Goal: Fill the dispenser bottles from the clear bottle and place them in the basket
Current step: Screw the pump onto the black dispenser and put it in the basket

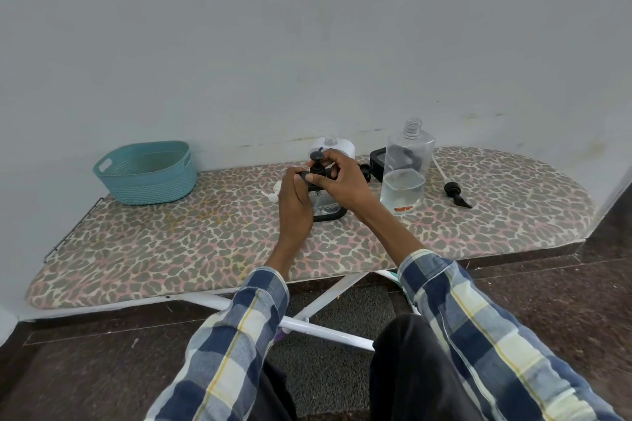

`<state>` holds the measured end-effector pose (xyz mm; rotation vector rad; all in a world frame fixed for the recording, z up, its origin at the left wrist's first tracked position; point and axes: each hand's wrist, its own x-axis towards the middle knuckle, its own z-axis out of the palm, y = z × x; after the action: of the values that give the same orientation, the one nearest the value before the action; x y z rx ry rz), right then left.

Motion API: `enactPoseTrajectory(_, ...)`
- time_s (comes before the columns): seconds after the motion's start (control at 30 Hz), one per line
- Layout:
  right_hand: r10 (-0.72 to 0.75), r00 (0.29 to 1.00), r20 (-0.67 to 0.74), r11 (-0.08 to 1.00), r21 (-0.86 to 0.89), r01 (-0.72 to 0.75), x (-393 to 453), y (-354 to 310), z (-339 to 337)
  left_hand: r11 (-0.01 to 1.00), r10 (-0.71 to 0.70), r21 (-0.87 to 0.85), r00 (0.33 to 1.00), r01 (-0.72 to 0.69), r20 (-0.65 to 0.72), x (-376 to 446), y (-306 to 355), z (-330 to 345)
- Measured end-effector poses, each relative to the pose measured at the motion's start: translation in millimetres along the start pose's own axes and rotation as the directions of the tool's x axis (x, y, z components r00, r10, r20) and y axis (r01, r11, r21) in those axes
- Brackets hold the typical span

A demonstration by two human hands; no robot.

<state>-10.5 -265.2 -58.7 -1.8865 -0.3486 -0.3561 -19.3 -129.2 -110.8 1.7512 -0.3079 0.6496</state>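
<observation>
Leopard-print ironing board (171, 243), teal basket (147, 174) holding nothing we see, clear bottle (405, 174) uncapped and part full, our left hand (295, 198) gripping black-trimmed dispenser bottle (326, 207), right hand (342, 178) pinching its pump (316, 161)

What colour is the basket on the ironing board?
The basket is teal, a blue-green; the head view shows it clearly.
</observation>
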Motion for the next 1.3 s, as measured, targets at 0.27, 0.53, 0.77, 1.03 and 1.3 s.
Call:
enactPoseTrajectory(0.27, -0.014, 0.994, 0.104, 1.000, 0.008, 0.013, -1.4, 7.6, -12.6, 1.000, 0.010, -0.022, 1.000, -0.009, 0.028, -0.6, -2.1, -0.1)
enactPoseTrajectory(0.53, -0.004, 0.999, 0.038, 1.000, 0.020, 0.003, -2.3, 5.4, -1.9, 1.000, -0.002, -0.003, 1.000, 0.002, -0.014, -2.1, -2.0, 2.2)
enactPoseTrajectory(0.77, -0.007, 1.000, 0.002, 1.000, 0.013, 0.007, -3.1, 0.5, 0.4, 1.000, 0.012, 0.022, 0.999, -0.011, -0.033, -1.8, -1.9, 3.7)
enactPoseTrajectory(1.03, 0.013, 0.998, -0.057, 1.000, 0.028, -0.011, -6.8, 2.1, 5.6, 1.000, 0.003, 0.028, 1.000, -0.002, -0.027, -0.4, -0.2, 2.1)
enactPoseTrajectory(1.3, -0.168, 0.963, -0.210, 0.986, -0.038, 0.164, -24.5, 6.3, 24.3, 1.000, -0.016, -0.011, 1.000, 0.015, -0.021, -3.9, 6.5, 0.8)
